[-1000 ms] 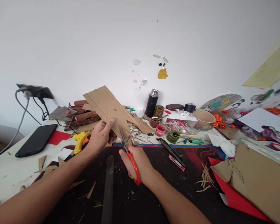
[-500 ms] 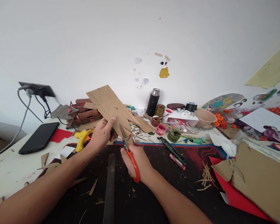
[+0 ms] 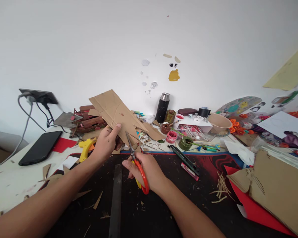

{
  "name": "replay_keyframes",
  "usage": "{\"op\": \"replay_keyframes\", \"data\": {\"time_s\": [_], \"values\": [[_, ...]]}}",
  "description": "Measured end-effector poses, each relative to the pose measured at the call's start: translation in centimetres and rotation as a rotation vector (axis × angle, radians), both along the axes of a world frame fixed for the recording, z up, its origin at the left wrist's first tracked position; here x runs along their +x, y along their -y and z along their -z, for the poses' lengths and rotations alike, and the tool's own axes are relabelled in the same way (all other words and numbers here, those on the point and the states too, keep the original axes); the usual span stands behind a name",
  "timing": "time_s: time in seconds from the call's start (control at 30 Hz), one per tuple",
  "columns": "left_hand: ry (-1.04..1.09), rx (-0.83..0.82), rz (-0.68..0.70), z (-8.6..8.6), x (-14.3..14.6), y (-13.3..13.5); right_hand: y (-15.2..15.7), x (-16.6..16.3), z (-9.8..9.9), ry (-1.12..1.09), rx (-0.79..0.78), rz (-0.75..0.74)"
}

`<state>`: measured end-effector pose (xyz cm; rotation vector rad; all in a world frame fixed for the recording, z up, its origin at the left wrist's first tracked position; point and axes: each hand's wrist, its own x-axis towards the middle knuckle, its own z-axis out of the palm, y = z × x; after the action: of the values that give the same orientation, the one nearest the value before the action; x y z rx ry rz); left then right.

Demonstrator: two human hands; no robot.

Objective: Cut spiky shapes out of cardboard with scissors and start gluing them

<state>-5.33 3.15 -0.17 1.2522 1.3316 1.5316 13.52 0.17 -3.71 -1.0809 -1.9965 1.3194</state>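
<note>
My left hand (image 3: 106, 142) grips the near end of a long brown cardboard piece (image 3: 114, 110) and holds it tilted up above the table. My right hand (image 3: 144, 170) is closed around the orange handles of a pair of scissors (image 3: 136, 163). The scissor blades point up into the cardboard's lower edge, just right of my left thumb. Both hands hover over a black cutting mat (image 3: 144, 211).
A metal ruler (image 3: 115, 198) lies on the mat below my hands. A yellow glue gun (image 3: 85, 148) and black phone (image 3: 39, 148) sit left. A black flask (image 3: 162, 107), paint pots (image 3: 171, 136), a utility knife (image 3: 185, 160) and a cardboard box (image 3: 275, 188) lie right.
The view has shifted slightly. My right hand has opened the scissor handles a little, with the blades still at the cardboard's edge. My left hand keeps its hold.
</note>
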Motion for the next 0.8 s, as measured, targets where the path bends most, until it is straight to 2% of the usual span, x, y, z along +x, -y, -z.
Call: {"op": "replay_keyframes", "data": {"time_s": [0.33,0.53,0.7,0.8], "values": [[-0.061,-0.046,-0.062,-0.6,0.3,0.3,-0.3,-0.1,2.0,-0.096,-0.073,-0.022],[-0.173,-0.032,-0.035,-1.4,0.4,0.9,-0.3,-0.2,1.9,-0.064,-0.09,0.001],[-0.041,-0.029,-0.027,-0.4,0.1,0.4,-0.4,-0.1,1.5,-0.055,-0.08,0.004],[-0.066,-0.027,-0.02,-0.3,0.0,0.3,-0.5,0.1,1.1,-0.049,-0.067,-0.004]]}}
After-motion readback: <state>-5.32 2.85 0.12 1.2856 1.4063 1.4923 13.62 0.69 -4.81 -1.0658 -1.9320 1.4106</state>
